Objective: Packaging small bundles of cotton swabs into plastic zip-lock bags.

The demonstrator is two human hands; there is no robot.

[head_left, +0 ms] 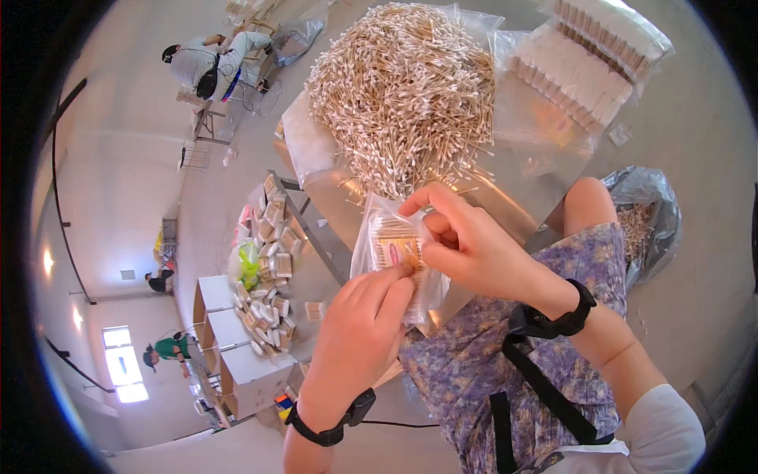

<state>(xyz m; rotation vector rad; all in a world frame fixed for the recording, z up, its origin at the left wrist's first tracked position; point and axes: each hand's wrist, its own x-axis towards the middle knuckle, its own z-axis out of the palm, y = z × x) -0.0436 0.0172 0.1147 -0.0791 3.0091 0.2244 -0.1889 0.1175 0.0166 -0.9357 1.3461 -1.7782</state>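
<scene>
Head view: a clear, soft plastic bag of white-tipped wooden cotton swabs point(389, 229), with a small yellow-and-pink label point(389, 251) inside, was held above the lap, by the near edge of the table. The left hand point(365, 316) grasped its lower front, fingers across the label; the right hand point(472, 241) gripped its upper right edge, index finger stretched along the top. It looked very light; the film seemed slippery and floppy, the thin sticks stiff but snappable, so a gentle flat hold on both sides appeared safest. Beyond, a large heap of loose swabs point(403, 87) covered much of the shiny metal table point(505, 207), beside flat clear packs of swabs point(580, 67).
</scene>
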